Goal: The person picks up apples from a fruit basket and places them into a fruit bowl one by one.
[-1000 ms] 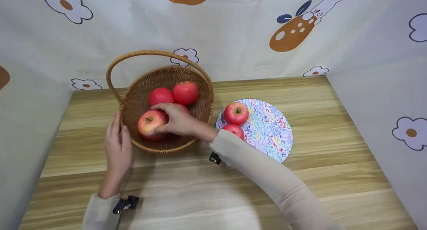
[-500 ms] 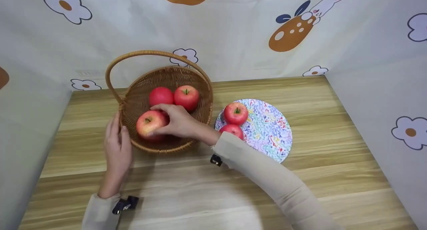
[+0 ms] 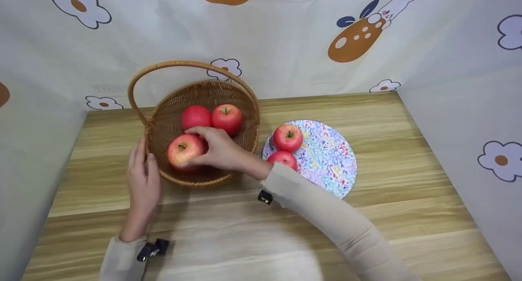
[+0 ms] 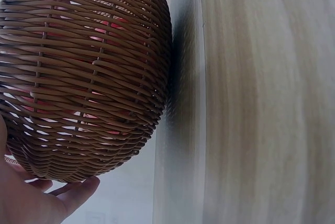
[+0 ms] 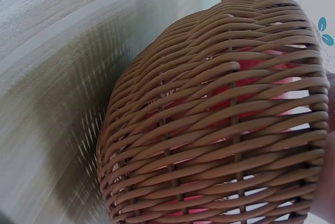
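Note:
A brown wicker basket with an arched handle stands at the back left of the table. Inside it, my right hand grips a red and yellow apple between thumb and fingers, stem up. Behind that lie two more red apples, one plain and one stem up. My left hand rests with extended fingers against the basket's left outer side. In the left wrist view, that hand's fingertips touch the woven wall. The right wrist view mostly shows the basket's weave, with red showing through its gaps.
To the right of the basket lies a round, colourfully patterned mat bearing a rear apple and a front apple, the latter partly behind the right sleeve. A patterned cloth wall borders the wood-grain table.
The back right apple in the basket has settled slightly forward, its stem now in plain view. Red beside my right hand's knuckles no longer shows. Both hands stay nearly in place.

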